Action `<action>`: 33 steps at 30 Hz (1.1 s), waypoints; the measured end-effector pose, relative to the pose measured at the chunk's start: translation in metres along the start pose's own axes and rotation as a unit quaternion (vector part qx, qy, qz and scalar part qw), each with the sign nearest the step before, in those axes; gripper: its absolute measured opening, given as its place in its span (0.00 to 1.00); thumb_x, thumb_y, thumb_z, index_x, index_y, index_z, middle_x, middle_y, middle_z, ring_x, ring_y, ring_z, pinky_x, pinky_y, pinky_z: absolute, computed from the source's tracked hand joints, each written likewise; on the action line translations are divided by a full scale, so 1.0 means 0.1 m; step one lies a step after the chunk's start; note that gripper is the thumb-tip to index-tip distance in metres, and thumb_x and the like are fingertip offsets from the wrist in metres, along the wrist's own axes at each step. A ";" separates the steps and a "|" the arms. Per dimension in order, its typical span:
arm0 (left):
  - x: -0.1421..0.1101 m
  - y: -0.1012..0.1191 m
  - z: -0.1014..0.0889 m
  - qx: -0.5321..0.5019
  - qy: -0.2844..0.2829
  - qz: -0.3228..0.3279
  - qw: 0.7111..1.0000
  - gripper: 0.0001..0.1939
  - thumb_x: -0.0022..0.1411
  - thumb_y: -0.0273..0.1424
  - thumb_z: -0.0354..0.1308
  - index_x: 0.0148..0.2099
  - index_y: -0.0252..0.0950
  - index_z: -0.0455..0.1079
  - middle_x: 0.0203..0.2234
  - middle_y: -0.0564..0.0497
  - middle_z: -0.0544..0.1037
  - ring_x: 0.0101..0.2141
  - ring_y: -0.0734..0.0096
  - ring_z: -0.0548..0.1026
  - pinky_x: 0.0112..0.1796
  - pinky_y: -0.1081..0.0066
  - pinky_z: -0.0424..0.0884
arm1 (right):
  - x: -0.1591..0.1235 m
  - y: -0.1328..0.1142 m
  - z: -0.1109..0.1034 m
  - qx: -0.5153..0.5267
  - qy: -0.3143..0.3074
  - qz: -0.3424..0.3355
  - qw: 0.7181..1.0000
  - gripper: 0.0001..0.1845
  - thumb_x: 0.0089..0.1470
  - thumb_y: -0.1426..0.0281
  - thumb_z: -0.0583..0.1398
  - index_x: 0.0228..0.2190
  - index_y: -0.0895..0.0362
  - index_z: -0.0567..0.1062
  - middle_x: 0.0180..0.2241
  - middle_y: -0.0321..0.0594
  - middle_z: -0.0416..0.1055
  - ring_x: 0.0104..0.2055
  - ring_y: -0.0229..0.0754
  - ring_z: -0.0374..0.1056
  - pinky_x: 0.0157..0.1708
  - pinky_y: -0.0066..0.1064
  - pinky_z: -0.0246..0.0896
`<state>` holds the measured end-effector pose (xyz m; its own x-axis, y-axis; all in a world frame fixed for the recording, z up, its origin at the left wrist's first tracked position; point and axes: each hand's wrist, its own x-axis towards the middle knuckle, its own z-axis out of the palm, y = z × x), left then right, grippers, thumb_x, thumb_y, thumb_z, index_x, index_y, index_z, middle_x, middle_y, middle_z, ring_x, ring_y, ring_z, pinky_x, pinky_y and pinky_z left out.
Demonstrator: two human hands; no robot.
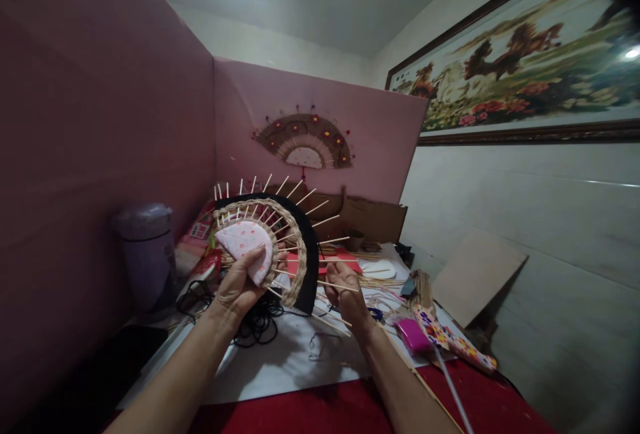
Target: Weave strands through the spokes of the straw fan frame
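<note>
My left hand (243,284) is closed around the base of a half-round woven fan, with the thumb on its white, pink-spotted half-disc (240,237). Thin pale sticks (320,207) radiate from that base through a braided tan band (299,247) and an outer black woven band (311,261). At the fan's right edge, my right hand (345,291) has its fingers pinched together among the stick ends. A thin black cord runs from the black band to these fingers, which partly hide it. Below the fan lies a loose tangle of black cord (257,331) on the white table covering.
A finished-looking brown fan (303,141) hangs on the pink partition. On the left stands a lidded purple container (147,254). Loose sticks (383,282), a magenta packet (413,335) and a flowered cloth piece (453,341) lie to the right. A board (477,277) leans against the wall.
</note>
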<state>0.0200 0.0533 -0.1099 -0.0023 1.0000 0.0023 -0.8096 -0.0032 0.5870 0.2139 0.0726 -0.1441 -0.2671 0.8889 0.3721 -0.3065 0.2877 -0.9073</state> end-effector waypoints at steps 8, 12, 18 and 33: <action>0.02 0.05 -0.06 0.018 0.008 0.031 0.999 0.11 0.55 0.21 0.52 0.42 0.28 0.68 0.28 0.40 0.79 0.28 0.59 0.78 0.29 0.64 0.76 | 0.03 -0.06 -0.04 -0.017 0.071 0.004 0.997 0.15 0.39 0.61 0.65 0.24 0.59 0.72 0.13 0.27 0.53 0.14 0.27 0.41 0.14 0.25 0.34; 0.02 0.08 -0.05 0.026 0.022 0.036 0.999 0.12 0.55 0.21 0.51 0.42 0.28 0.68 0.28 0.40 0.79 0.27 0.60 0.78 0.28 0.64 0.76 | 0.03 -0.14 -0.10 -0.035 0.074 0.027 0.996 0.13 0.37 0.62 0.65 0.23 0.60 0.75 0.13 0.29 0.55 0.16 0.28 0.42 0.15 0.25 0.34; 0.03 0.13 -0.07 0.027 0.043 0.064 0.997 0.08 0.54 0.21 0.52 0.38 0.28 0.69 0.25 0.42 0.79 0.27 0.60 0.78 0.29 0.64 0.76 | 0.05 -0.15 -0.15 -0.109 0.067 0.003 0.992 0.10 0.40 0.64 0.63 0.20 0.59 0.75 0.14 0.31 0.58 0.17 0.30 0.46 0.17 0.26 0.40; 0.00 0.09 -0.03 0.020 0.037 0.086 0.995 0.06 0.54 0.20 0.54 0.34 0.29 0.70 0.25 0.44 0.79 0.29 0.61 0.78 0.34 0.63 0.76 | -0.07 -0.12 -0.10 -0.469 0.010 -0.205 0.859 0.09 0.50 0.70 0.56 0.25 0.56 0.76 0.18 0.37 0.69 0.20 0.35 0.61 0.23 0.26 0.50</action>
<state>0.0108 0.0534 -0.1075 -0.1837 0.9819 0.0461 -0.7688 -0.1727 0.6157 0.2284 0.0666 -0.1382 -0.2937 0.6479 0.7028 0.5031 0.7300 -0.4627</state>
